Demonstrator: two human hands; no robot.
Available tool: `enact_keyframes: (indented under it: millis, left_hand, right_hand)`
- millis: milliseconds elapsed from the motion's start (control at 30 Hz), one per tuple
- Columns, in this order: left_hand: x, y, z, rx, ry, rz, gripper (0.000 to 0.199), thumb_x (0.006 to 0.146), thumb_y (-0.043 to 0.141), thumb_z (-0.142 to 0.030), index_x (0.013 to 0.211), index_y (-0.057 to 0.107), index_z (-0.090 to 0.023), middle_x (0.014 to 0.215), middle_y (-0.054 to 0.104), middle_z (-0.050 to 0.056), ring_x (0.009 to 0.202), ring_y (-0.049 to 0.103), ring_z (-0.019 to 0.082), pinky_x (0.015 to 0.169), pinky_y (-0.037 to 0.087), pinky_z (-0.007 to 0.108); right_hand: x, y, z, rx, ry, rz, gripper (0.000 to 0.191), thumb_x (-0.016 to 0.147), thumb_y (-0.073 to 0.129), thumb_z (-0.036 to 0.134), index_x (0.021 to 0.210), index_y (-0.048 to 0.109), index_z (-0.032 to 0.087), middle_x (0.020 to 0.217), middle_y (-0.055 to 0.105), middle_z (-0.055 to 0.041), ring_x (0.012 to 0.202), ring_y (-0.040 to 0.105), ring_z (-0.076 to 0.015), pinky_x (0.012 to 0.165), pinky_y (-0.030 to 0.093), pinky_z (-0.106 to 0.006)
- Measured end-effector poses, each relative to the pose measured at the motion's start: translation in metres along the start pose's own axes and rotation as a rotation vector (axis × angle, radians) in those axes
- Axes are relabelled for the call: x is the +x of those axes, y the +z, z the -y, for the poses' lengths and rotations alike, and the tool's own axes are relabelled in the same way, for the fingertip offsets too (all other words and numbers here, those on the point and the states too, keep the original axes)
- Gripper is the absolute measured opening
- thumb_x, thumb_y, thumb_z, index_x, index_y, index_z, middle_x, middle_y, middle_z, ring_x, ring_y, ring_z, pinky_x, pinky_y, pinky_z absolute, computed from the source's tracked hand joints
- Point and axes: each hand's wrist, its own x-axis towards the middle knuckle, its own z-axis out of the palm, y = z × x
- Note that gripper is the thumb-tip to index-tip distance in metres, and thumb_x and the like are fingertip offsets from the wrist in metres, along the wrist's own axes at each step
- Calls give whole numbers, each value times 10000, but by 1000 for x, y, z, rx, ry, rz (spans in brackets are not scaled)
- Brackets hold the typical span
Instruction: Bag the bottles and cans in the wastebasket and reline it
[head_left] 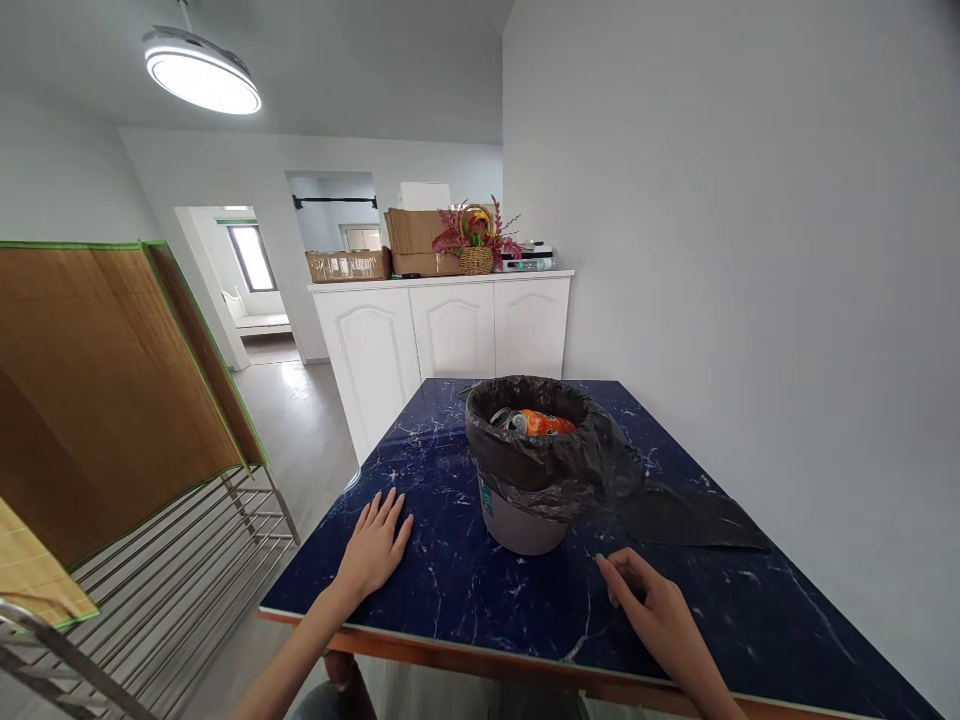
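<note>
1. As I watch by head camera, a grey bin (525, 530) lined with a black bag (544, 465) holds an orange can (546, 424) on the blue table (442, 585).
2. My left hand (375, 552) lies flat there, fingers spread, released.
3. My right hand (654, 605) curls its fingers loosely, gripping nothing visible.

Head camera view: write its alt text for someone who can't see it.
A grey bin lined with a black plastic bag stands on a dark-blue marble-patterned table, an orange can inside. The person's left hand lies palm-down to its left; the right hand, half curled, is to its right, nothing visible in either grip. A white cabinet stands beyond.
</note>
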Motion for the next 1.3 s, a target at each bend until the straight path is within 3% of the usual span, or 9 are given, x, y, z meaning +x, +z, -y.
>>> enact_keyframes:
  millis: [233, 467, 567, 667, 800, 933, 1100, 1300]
  left_hand:
    - [-4, 3, -4, 22, 12, 0, 601, 1056, 421, -454, 1554, 573, -153, 1671, 470, 136, 1599, 344, 374, 1308, 273, 581]
    - [2, -11, -9, -203, -40, 36, 634, 981, 508, -521, 1470, 646, -141, 1651, 498, 167, 1602, 318, 419, 1312, 201, 626]
    - [31, -29, -16, -387, -50, 93, 614, 883, 616, -639, 1259, 767, -178, 1494, 663, 171, 1492, 497, 429, 1277, 304, 585]
    - [75, -51, -36, -618, -80, 182, 620, 842, 607, -769, 1053, 803, -220, 1195, 808, 154, 1203, 715, 392, 1107, 500, 503]
    - [131, -75, -84, -970, -112, 253, 817, 891, 407, -890, 1142, 767, -201, 1225, 793, 151, 1133, 735, 326, 931, 570, 381]
    - [164, -89, -129, -1197, -144, 300, 821, 824, 451, -951, 911, 760, -195, 959, 801, 143, 923, 736, 293, 803, 559, 361]
    - [177, -100, -151, -1359, -172, 280, 519, 788, 758, -716, 727, 697, -204, 722, 732, 62, 723, 671, 215, 691, 508, 312]
    - [175, -114, -149, -1469, -140, 230, 342, 727, 867, -463, 867, 780, -163, 879, 800, 100, 793, 717, 216, 709, 527, 294]
  right_hand:
    - [-1, 0, -1, -13, 5, -11, 503, 979, 554, 729, 818, 605, 256, 675, 543, 14, 596, 511, -174, 565, 390, -290]
    - [5, -2, 7, 75, 36, 45, 543, 954, 566, 763, 774, 616, 253, 658, 545, 13, 564, 487, -168, 575, 426, -305]
    - [22, -16, 30, 211, -1, 49, 557, 945, 591, 763, 738, 623, 247, 678, 585, -6, 624, 548, -184, 637, 477, -313]
    - [49, -38, 58, 385, 52, -9, 578, 909, 593, 812, 785, 678, 253, 709, 660, -39, 660, 594, -217, 636, 499, -335]
    - [83, -67, 92, 596, 181, 68, 657, 919, 482, 860, 977, 748, 262, 936, 792, -114, 784, 719, -292, 637, 556, -387]
    - [95, -79, 121, 731, 250, 240, 626, 991, 451, 779, 1168, 747, 255, 1065, 819, -122, 1031, 773, -327, 796, 622, -424]
    - [92, -82, 149, 693, 201, 266, 362, 1000, 660, 569, 1128, 772, 250, 1087, 828, -94, 1104, 769, -301, 886, 638, -396]
    - [95, -86, 156, 644, 169, 260, 249, 975, 754, 454, 1069, 791, 226, 1084, 829, -96, 1027, 788, -271, 891, 645, -357]
